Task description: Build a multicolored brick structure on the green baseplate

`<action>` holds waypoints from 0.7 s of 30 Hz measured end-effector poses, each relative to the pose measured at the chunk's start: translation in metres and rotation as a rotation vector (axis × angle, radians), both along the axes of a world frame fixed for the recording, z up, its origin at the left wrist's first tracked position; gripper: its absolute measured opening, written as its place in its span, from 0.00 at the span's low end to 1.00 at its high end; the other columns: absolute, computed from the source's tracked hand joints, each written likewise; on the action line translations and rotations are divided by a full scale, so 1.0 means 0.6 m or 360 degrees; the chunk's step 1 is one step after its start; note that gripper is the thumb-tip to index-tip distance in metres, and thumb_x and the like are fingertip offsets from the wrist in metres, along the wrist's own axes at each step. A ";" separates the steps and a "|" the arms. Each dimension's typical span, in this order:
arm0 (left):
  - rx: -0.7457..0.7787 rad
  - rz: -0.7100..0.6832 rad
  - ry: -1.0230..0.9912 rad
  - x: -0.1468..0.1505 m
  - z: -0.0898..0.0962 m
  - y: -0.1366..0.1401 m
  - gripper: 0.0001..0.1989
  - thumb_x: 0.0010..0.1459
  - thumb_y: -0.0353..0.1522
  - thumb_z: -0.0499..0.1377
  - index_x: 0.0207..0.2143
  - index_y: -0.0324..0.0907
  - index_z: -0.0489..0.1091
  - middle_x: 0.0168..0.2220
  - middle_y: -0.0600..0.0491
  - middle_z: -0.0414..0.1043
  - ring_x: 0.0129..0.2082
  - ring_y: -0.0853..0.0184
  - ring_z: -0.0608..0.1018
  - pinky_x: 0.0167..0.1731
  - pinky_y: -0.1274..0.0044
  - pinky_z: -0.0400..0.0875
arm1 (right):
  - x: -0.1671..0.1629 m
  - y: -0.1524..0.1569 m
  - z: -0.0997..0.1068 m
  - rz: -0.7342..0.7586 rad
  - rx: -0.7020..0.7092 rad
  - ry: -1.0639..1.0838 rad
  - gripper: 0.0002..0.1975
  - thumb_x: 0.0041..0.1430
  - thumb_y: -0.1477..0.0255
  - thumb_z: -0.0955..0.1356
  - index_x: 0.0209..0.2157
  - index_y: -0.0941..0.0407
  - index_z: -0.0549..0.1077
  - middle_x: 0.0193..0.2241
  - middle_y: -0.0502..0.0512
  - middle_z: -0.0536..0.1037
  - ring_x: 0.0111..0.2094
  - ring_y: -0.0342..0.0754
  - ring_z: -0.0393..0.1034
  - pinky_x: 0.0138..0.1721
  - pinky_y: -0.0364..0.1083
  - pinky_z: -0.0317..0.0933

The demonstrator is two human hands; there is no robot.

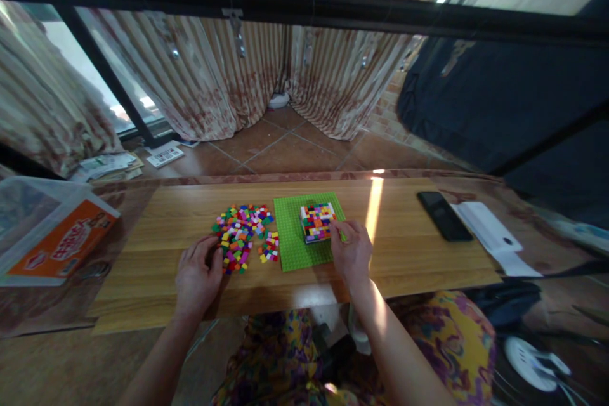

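Note:
A pile of small multicoloured toy bricks (238, 228) lies left of centre on the wooden table. My left hand (198, 269) rests at the pile's left edge, its fingers curved and the thumb apart from them. On a green studded baseplate (290, 241) stands a low rectangular block built of colourful bricks (316, 222), with white bricks along part of its rim. At the right side of this block, my right hand (353, 250) has its fingers pinched together against the bricks. Whatever those fingertips hold is hidden or too small to make out.
A clear plastic tub with an orange label (71, 238) stands left of the table (147, 266). At the right lie a black phone (445, 216) and a white box (488, 226). A dark metal bar (304, 3) crosses above, before striped curtains (214, 76).

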State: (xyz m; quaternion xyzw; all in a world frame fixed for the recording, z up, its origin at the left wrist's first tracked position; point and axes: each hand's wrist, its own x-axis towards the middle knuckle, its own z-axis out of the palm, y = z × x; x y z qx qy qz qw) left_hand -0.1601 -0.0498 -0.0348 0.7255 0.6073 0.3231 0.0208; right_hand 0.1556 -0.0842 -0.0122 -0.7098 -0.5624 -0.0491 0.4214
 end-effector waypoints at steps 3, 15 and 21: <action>-0.0017 0.0003 0.0001 0.001 0.001 -0.001 0.17 0.61 0.38 0.51 0.43 0.36 0.72 0.44 0.41 0.76 0.45 0.54 0.76 0.49 0.63 0.70 | 0.000 0.002 -0.009 0.0024 0.0055 0.0136 0.11 0.62 0.68 0.66 0.31 0.55 0.79 0.29 0.54 0.75 0.33 0.48 0.69 0.36 0.47 0.63; -0.0062 0.0005 -0.0023 0.003 0.004 0.000 0.16 0.61 0.38 0.50 0.43 0.38 0.72 0.45 0.42 0.76 0.45 0.55 0.76 0.49 0.63 0.70 | 0.008 -0.003 -0.002 0.0068 0.0011 0.0566 0.13 0.58 0.62 0.69 0.35 0.55 0.80 0.32 0.55 0.76 0.32 0.47 0.70 0.35 0.47 0.66; -0.0065 0.0010 -0.0025 0.003 0.005 0.000 0.16 0.61 0.37 0.50 0.44 0.38 0.71 0.45 0.42 0.75 0.46 0.55 0.75 0.49 0.64 0.70 | -0.026 0.011 0.010 -0.0042 0.0064 0.0191 0.17 0.55 0.60 0.70 0.42 0.55 0.77 0.44 0.61 0.72 0.47 0.55 0.66 0.48 0.55 0.62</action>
